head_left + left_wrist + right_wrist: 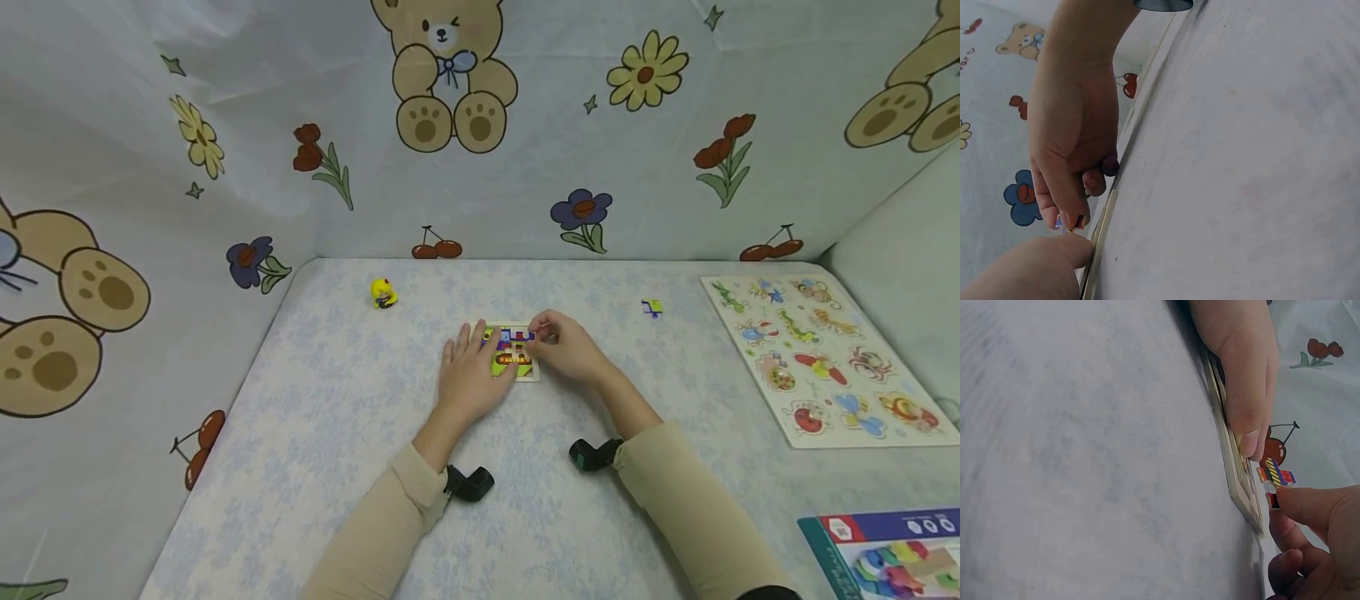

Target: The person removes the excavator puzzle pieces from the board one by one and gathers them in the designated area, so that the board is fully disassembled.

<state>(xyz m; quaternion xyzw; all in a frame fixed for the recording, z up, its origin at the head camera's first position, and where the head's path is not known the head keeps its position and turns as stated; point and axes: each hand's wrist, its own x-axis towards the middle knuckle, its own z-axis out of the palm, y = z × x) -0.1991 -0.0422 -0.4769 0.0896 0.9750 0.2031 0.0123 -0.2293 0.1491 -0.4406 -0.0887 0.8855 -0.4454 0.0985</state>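
A small jigsaw puzzle (530, 375) in a pale frame lies on the table, printed with a colourful vehicle picture. My left hand (472, 375) rests over its left part, fingers stretched out and thumb pressed near the lower edge, hiding that side. At the upper right corner, my right hand (570, 350) pinches a loose puzzle piece (1279, 475) between thumb and forefinger. Yellow-and-black stripes with red and blue parts show on that piece in the right wrist view, held just above the frame. Its lower end is hidden by the thumb.
Another puzzle piece (652, 307) lies to the right, and a yellow duck-like toy (383, 292) stands at the back left. A large board of insect and animal pictures (817, 337) covers the right side. A toy box (870, 533) sits at the front right corner.
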